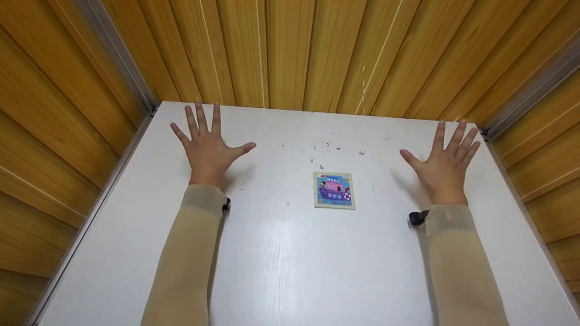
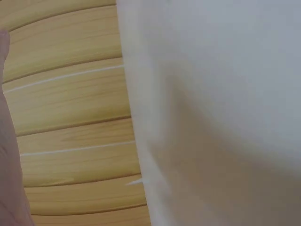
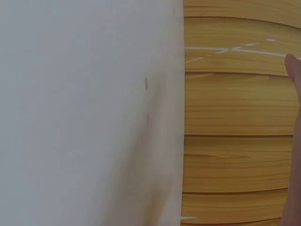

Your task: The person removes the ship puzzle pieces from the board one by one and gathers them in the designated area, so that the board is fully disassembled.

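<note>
Between the two hands, a small square picture puzzle (image 1: 334, 190) with a pink and purple boat on blue lies on the white table. To its left my left hand (image 1: 207, 151) is held with fingers straight and spread, holding nothing. My right hand (image 1: 444, 170), on the other side, also has its fingers straight and spread around nothing. Neither hand touches the puzzle. Only an edge of the left hand (image 2: 10, 160) shows in the left wrist view, and an edge of the right hand (image 3: 295, 141) in the right wrist view.
The white table (image 1: 272, 253) has dark scuff marks (image 1: 327, 145) beyond the puzzle. Wood-plank walls (image 1: 290, 54) rise behind it and at both sides. Metal rails (image 1: 122, 59) run along the corners. A small black device (image 1: 417, 218) sits at the right wrist.
</note>
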`<state>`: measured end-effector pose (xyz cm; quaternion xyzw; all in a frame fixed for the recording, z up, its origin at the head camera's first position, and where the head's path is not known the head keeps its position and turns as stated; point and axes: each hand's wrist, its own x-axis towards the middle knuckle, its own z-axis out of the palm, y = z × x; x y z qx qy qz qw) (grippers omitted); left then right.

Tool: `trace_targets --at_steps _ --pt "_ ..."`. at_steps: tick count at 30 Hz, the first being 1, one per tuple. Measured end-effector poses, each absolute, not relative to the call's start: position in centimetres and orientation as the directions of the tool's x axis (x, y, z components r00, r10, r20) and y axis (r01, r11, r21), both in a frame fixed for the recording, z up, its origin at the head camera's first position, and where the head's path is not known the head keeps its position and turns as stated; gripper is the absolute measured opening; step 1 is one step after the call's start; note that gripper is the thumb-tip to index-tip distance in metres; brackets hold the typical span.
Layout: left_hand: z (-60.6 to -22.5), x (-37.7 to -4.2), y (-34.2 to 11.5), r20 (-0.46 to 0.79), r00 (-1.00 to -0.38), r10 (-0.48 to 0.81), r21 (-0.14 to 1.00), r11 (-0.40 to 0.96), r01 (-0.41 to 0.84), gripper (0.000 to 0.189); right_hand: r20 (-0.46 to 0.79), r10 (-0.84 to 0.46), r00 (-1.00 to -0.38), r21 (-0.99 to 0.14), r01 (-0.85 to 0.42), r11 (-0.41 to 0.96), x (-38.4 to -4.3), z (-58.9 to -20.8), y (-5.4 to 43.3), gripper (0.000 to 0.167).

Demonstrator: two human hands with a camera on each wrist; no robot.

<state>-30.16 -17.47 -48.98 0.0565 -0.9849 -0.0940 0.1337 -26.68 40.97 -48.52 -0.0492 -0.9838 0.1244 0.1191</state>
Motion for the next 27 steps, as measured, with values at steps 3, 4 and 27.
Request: trace_targets --at_steps 3,4,27 --pt "-48.6 -30.0 -16.8 0.257 -0.956 -0.144 0.227 0.97 -0.085 0.145 0.206 0.102 -0.973 -0.27 0.043 0.962 -26.9 -48.2 39.6 0.131" --pt "-48.5 -30.0 -16.6 0.26 -0.955 -0.141 0.238 0.968 -0.078 0.146 0.2 0.095 -0.975 -0.274 0.037 0.961 -26.9 -48.0 39.1 0.131" --pt "-47.6 -27.3 -10.4 0.288 -0.954 -0.076 0.572 0.813 0.108 0.148 0.207 0.041 -0.977 -0.647 -0.106 0.755 -25.7 -48.0 30.9 0.126"
